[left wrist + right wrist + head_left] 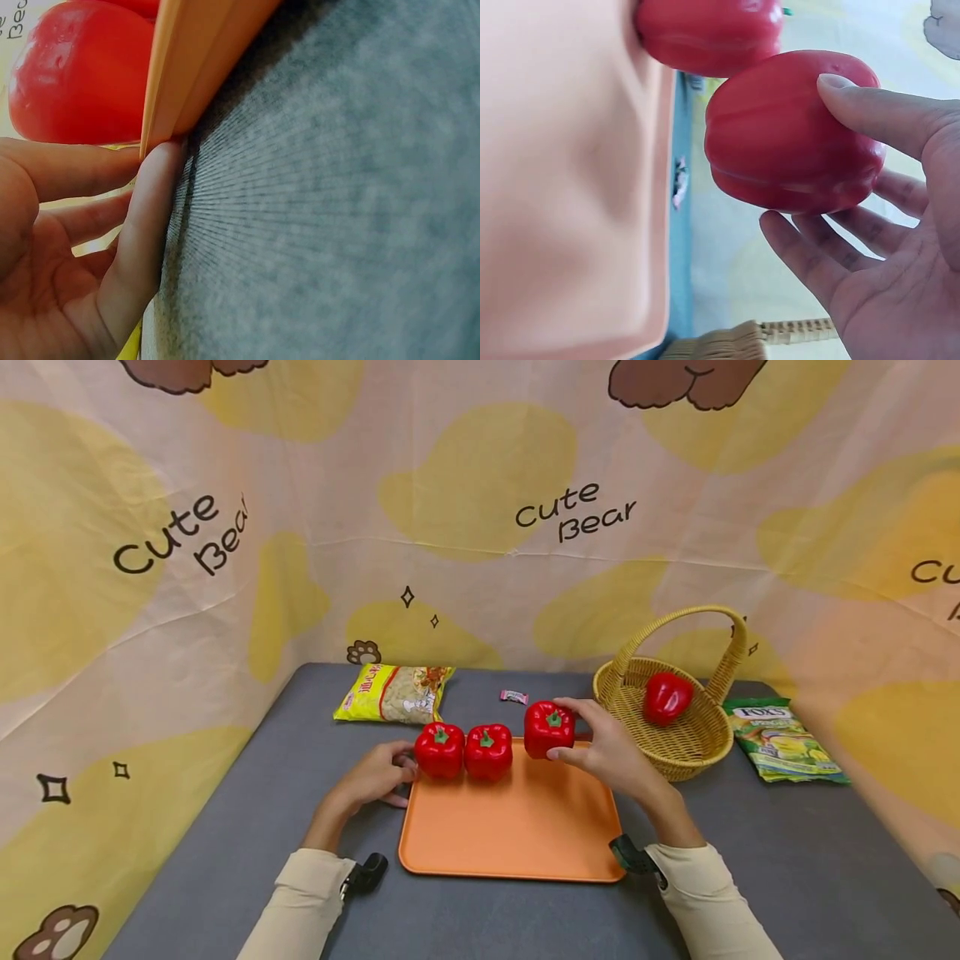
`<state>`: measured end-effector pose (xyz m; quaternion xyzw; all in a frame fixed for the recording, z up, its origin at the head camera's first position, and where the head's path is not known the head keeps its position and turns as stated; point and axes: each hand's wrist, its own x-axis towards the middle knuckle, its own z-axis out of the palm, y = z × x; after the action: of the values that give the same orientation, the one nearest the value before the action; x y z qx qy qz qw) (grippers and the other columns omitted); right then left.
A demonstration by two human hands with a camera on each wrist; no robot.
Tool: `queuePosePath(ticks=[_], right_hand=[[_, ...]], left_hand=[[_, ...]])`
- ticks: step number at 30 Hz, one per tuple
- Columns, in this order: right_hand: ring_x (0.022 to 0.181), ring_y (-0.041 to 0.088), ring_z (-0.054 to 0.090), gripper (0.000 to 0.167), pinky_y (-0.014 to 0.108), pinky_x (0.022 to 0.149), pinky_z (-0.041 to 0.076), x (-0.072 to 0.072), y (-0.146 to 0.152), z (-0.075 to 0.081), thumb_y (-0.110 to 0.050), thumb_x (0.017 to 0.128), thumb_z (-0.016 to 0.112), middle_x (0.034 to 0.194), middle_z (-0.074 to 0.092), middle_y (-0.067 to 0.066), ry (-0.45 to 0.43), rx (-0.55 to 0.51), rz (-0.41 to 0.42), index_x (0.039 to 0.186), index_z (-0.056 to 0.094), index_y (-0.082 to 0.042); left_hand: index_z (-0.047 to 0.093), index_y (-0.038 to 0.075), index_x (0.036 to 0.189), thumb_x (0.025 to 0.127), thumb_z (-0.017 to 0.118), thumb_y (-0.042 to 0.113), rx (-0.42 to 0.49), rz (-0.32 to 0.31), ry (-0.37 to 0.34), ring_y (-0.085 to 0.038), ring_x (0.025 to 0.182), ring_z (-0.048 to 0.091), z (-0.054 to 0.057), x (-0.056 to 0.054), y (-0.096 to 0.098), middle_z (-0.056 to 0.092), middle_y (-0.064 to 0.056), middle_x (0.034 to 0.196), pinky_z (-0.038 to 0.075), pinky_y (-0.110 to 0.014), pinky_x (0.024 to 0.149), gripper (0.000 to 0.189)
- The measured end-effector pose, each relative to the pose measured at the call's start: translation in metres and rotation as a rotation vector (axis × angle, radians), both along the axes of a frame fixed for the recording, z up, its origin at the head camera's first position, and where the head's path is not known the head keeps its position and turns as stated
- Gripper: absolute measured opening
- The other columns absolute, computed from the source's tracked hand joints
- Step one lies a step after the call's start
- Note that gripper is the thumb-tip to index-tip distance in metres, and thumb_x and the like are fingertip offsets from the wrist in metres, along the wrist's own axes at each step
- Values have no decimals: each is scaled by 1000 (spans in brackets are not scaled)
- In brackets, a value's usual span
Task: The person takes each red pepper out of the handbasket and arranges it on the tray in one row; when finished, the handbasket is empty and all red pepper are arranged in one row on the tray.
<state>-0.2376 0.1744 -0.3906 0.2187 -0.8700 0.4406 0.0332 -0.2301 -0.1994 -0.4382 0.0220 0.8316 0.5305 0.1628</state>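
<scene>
My right hand (611, 750) holds a red bell pepper (548, 731) with a green stem, its thumb and fingers on opposite sides. In the right wrist view this bell pepper (791, 135) hangs over the back part of an orange tray (517, 827). Two more red bell peppers, a left one (439, 750) and a right one (489, 752), stand side by side at the tray's back left. At the tray's left edge, my left hand (377, 774) pinches the rim (169, 82) between thumb and finger, close beside the left pepper.
Behind the tray lie a yellow food bag (397, 695) and a small pink wrapped sweet (513, 697). A wicker basket (693, 752) with a tall handle stands at the back right, a red bell pepper (667, 697) inside. Beside it lies a green Fox's packet (783, 739).
</scene>
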Motion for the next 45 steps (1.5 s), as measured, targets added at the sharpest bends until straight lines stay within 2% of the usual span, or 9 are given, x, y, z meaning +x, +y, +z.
queuePosePath(ticks=[7, 15, 20, 24, 30, 38, 45], right_hand=[[121, 36, 61, 74, 50, 97, 62, -6, -2, -14, -13, 84, 90, 138, 60, 18, -13, 53, -14, 149, 55, -5], [122, 36, 63, 74, 51, 101, 61, -10, -4, -26, -14, 84, 91, 137, 60, 17, -50, 47, 17, 149, 56, -5], [123, 35, 63, 75, 52, 102, 60, -10, -6, -28, -15, 84, 90, 140, 59, 16, -76, 71, 10, 151, 55, -8], [124, 35, 61, 77, 55, 104, 57, -10, -6, -27, -17, 84, 90, 140, 59, 17, -60, 98, 0, 151, 54, -8], [125, 38, 59, 85, 60, 108, 53, -11, -4, -27, -19, 80, 93, 139, 59, 19, -58, 122, -8, 153, 52, -6], [130, 38, 60, 88, 61, 113, 49, -13, 0, -31, -14, 81, 89, 149, 55, 18, -149, 82, 9, 157, 46, -7], [129, 35, 60, 87, 59, 112, 50, -12, -1, -32, -16, 82, 90, 149, 57, 16, -171, 44, 54, 157, 46, -7]], left_hand=[[50, -5, 150, 100, 60, 5, -1, -2, -4, -25, 101, 66, -1, -2, 0, 65, -18, 113, 67, -41, 67, 52], [50, -6, 150, 99, 59, 4, 11, -4, 0, -25, 100, 66, -1, -1, 0, 65, -18, 113, 68, -41, 68, 52], [50, -6, 150, 100, 59, 5, 5, 3, -5, -25, 100, 66, -2, -2, 0, 65, -18, 113, 68, -41, 68, 52], [52, -4, 149, 100, 59, 5, 2, 17, -10, -25, 99, 66, -3, -3, 1, 65, -17, 112, 68, -40, 68, 51], [50, -6, 150, 100, 60, 6, 6, -2, -4, -25, 100, 65, -2, -2, 0, 64, -18, 113, 68, -41, 68, 52], [49, -6, 150, 100, 60, 5, 7, 0, -9, -25, 101, 66, -2, -2, 0, 64, -18, 113, 68, -41, 67, 52], [49, -6, 150, 100, 59, 6, 3, -4, -7, -25, 101, 66, -2, -2, 0, 65, -18, 114, 68, -40, 68, 52]])
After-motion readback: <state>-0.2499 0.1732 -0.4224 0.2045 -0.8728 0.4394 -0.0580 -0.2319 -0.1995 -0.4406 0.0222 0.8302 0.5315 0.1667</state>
